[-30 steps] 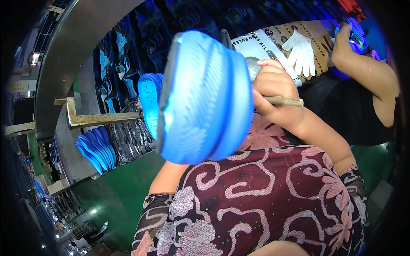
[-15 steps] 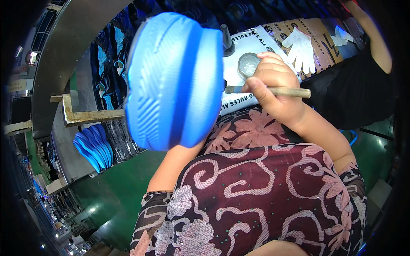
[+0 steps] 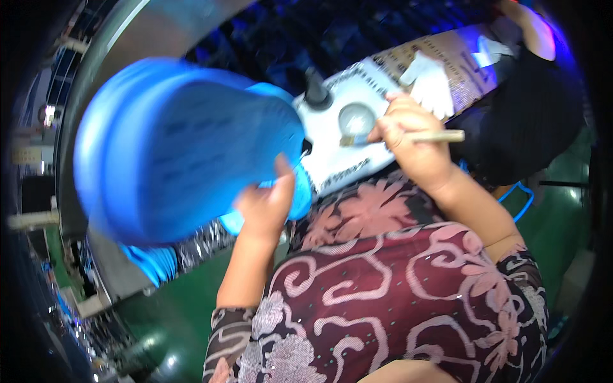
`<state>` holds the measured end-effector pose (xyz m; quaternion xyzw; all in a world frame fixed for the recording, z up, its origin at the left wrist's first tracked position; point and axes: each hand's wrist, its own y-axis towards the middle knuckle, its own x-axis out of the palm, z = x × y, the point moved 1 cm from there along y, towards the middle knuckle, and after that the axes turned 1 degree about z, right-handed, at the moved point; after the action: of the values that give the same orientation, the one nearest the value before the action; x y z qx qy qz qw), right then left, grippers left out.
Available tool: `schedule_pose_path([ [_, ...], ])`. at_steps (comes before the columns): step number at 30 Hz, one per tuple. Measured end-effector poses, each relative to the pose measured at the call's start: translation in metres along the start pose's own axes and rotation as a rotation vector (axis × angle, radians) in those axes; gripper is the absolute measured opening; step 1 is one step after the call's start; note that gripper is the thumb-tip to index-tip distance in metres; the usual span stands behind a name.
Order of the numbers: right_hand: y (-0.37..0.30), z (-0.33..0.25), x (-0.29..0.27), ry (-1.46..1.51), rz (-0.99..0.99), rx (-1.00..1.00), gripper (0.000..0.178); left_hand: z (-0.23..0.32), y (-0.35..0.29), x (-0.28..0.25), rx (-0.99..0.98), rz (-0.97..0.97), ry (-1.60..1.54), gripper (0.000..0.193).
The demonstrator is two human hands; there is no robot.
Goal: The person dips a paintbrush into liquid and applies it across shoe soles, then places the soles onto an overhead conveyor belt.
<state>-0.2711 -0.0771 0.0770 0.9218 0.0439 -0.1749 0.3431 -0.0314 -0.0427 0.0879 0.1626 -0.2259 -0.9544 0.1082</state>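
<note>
My left hand is closed on the near edge of a large, thick blue foam shoe sole, with the thumb on its face. The sole is smeared by motion, and lighter blue parts show along its right side. My right hand holds a brush with a pale wooden handle, its bristles pointing left toward the sole but apart from it. Just beyond the bristles, a small round clear dish rests on a white printed sheet. A black cone-shaped object stands beside the dish.
White gloves lie on brown printed cardboard. Another person's arm reaches in at the far right. Several blue pieces are stacked at the left, under a curved metal edge. The floor is green.
The blue sole has swung left and turned, bringing its darker face and my left hand into sight. My right hand keeps the brush near the dish. The whole view has tilted slightly.
</note>
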Motion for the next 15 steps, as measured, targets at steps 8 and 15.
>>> schedule_pose_path([
  [8,-0.023,0.022,-0.053,0.050,0.140,0.185,0.022,0.096,0.046,0.013,-0.609,-0.678,-0.541,0.084],
  [15,-0.041,0.029,-0.081,0.159,0.191,0.376,0.028,0.178,0.234,0.239,-0.499,-0.697,-1.023,0.043],
])
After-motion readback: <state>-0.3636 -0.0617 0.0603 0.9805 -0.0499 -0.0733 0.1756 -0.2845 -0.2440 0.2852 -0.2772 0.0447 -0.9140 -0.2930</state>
